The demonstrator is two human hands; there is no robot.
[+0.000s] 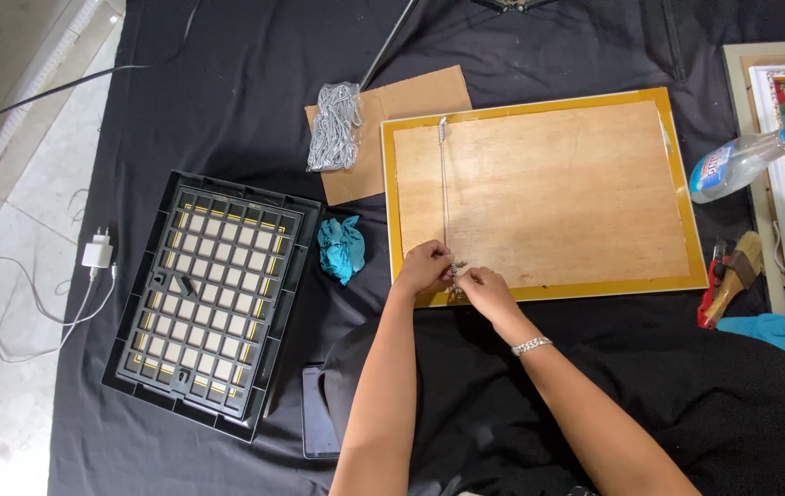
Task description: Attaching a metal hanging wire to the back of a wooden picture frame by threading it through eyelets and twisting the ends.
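Two hands, left (423, 267) and right (484, 287), pinch the chain (444, 197) end together at the board (539, 193) edge; keep it taut while fixing.

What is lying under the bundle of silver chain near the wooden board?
The bundle of silver chain lies on a brown cardboard sheet, itself on black cloth. The cardboard beneath the bundle is hidden.

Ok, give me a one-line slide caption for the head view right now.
Both hands, left hand and right hand, work a thin chain at the lower edge of a yellow-bordered wooden board on black cloth.
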